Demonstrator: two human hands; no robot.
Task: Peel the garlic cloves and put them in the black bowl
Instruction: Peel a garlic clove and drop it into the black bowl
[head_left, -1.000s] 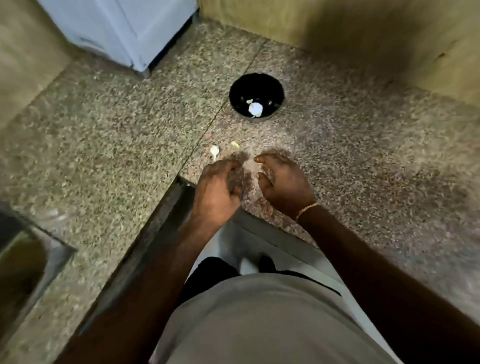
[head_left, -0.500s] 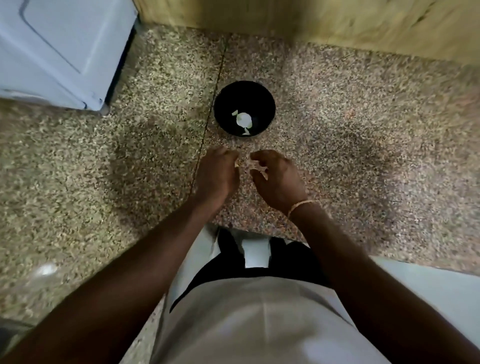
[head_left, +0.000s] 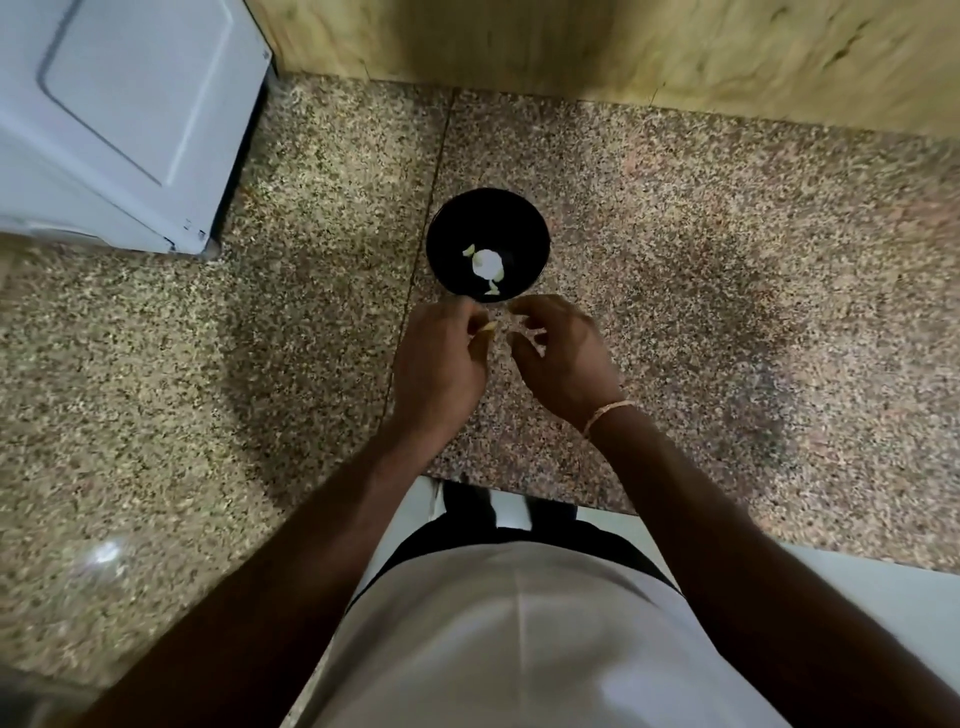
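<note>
A black bowl (head_left: 452, 234) stands on the speckled granite counter (head_left: 701, 291) and holds a white garlic piece (head_left: 487, 264) with small pale bits beside it. Just in front of the bowl, my left hand (head_left: 441, 364) pinches a small pale garlic clove (head_left: 488, 327) between its curled fingertips. My right hand (head_left: 558, 353) hovers close beside it with its fingers curled towards the clove; whether they hold anything is hidden. A thin band circles my right wrist.
A white appliance (head_left: 119, 114) stands at the back left of the counter. A yellowish wall (head_left: 623, 47) runs along the back. The counter's front edge lies close to my body.
Both hands have moved forward from the counter's front towards the bowl. The view has swung, so the bowl now sits straight ahead.
</note>
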